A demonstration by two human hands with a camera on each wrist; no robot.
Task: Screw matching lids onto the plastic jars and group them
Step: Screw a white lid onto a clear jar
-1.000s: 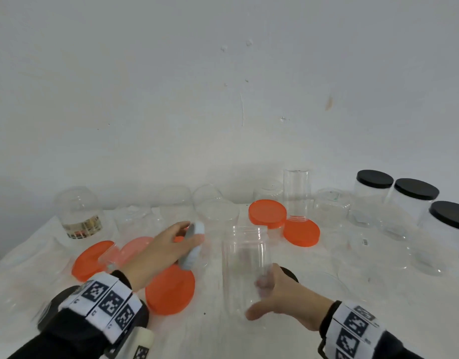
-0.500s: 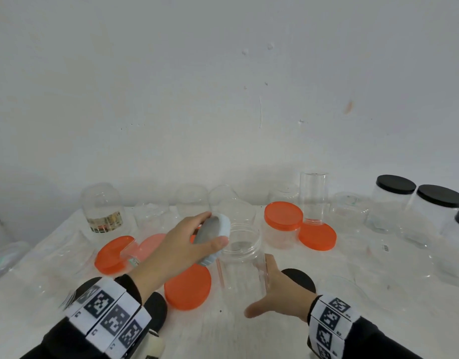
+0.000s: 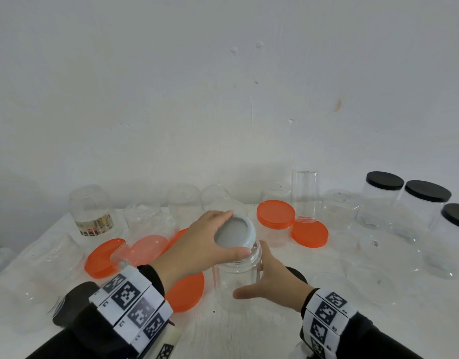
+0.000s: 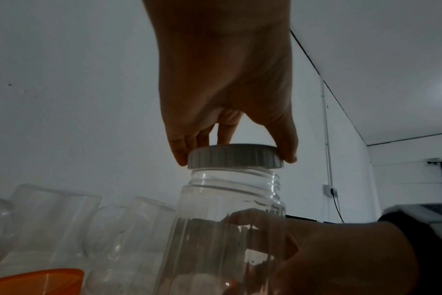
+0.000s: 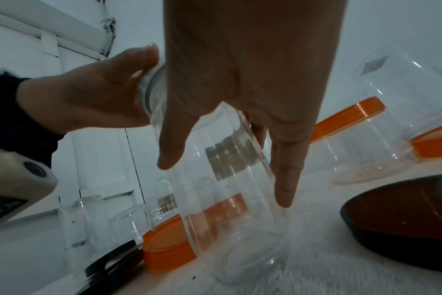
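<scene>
L hand fingers clamp the grey ribbed lid by its rim. A sec ago it was off to the left of the clear jar; now it sits tilted on the jar's mouth, threads still bare below, so not yet screwed, prob. seating then twisting next. R hand wraps the jar's body, fingers spread along the wall, steadying it upright. Around the jar: loose orange lids, a black lid just right, black-capped jars far right. White cloth surface, bare white wall behind.
</scene>
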